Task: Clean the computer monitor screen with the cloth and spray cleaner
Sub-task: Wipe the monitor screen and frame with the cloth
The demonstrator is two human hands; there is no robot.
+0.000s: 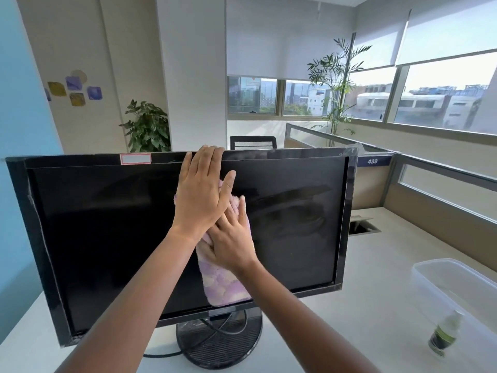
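Note:
A black monitor (107, 224) with a dark screen stands on the white desk on a round base (219, 343). A pink and lilac fluffy cloth (223, 284) hangs flat against the middle of the screen. My right hand (231, 244) lies flat on the cloth with fingers spread, pressing it to the glass. My left hand (201, 189) lies above it over the cloth's upper part, fingertips reaching the monitor's top bezel. A small spray bottle (445, 336) with a green label and clear cap stands on the desk at the right, away from both hands.
A clear plastic tub (430, 273) sits right of the monitor, behind the bottle. A cable hatch (363, 224) opens in the desk behind. Low partitions (430, 189) bound the desk at the right. Black cables loop around the monitor's base.

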